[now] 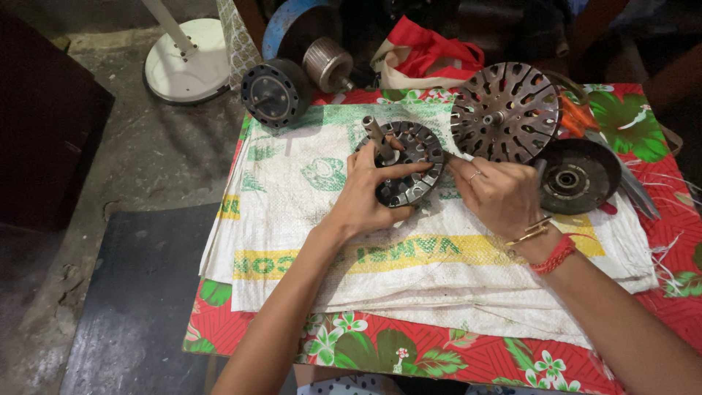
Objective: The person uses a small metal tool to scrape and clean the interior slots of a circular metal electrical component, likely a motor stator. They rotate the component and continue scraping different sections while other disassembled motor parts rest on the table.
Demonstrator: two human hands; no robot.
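Observation:
My left hand (369,192) grips a round slotted metal stator core (413,153) with a short shaft sticking up from it, held tilted over a white woven sack (307,219). Its fingers lie across the core's face. My right hand (497,194) is closed at the core's right edge, pinching something thin against the rim; what it pinches is too small to tell. A ring sits on one finger, with bangles and a red thread at the wrist.
A second slotted metal disc (506,110) and a dark bowl-shaped cover (581,175) lie to the right. A black round housing (274,91) and a ribbed metal cylinder (327,64) sit at the back left. Red floral cloth (409,351) covers the table; a fan base (186,62) stands on the floor.

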